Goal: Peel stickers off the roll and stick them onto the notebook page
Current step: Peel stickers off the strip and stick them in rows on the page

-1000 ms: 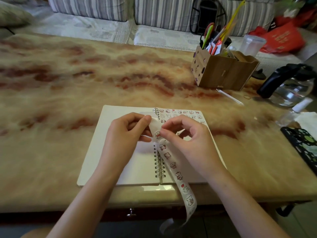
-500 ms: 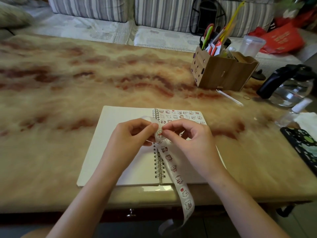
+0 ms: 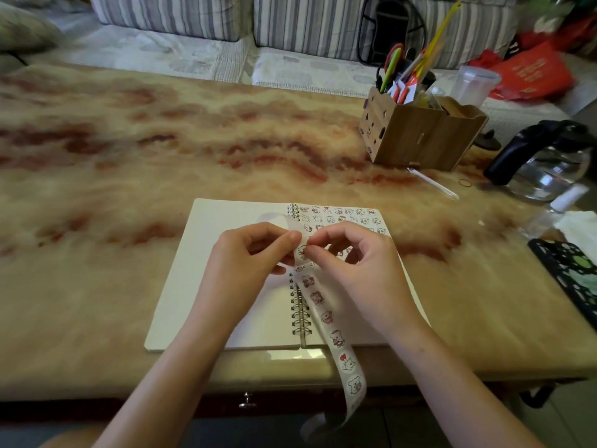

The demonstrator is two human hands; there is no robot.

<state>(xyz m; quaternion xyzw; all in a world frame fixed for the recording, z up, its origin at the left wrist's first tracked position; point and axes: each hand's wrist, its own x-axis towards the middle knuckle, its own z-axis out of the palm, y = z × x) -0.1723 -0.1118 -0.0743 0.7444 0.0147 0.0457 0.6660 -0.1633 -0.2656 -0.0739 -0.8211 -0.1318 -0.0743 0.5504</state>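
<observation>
While both hands hover over the open notebook (image 3: 200,286) at the near edge of the table (image 3: 129,156), the biggest worry, to my eye, is the long sticker strip (image 3: 326,315). It trails across the spiral spine, drops over the table edge and curls below. Its own weight or a passing knee could tug it and tear the backing.

The left hand (image 3: 239,270) pinches the top of the strip between thumb and forefinger, with bare backing folding away behind it. The right hand (image 3: 365,266) has thumb and forefinger closed on a small sticker (image 3: 302,251) just beside that grip. I cannot tell whether its edge is lifted yet. Too quick a pull may rip the sticker or fold it onto itself, and it could cling to a fingertip instead of the paper.

The right page (image 3: 342,218) already carries rows of stickers along its top, so a careless placement might overlap one. Free paper lies lower, under the hand and strip.

Around them I see a striped sofa (image 3: 168,14) beyond the table and a wooden box (image 3: 420,137) of desk things. A glass jug (image 3: 549,169) sits at the far right and a clear cup (image 3: 475,85) behind the box. A thin clear stick (image 3: 433,184) and a rubber band (image 3: 465,182) lie on the tabletop. All of these are well apart from the notebook. Only the strip draped over the page stands in the way.
</observation>
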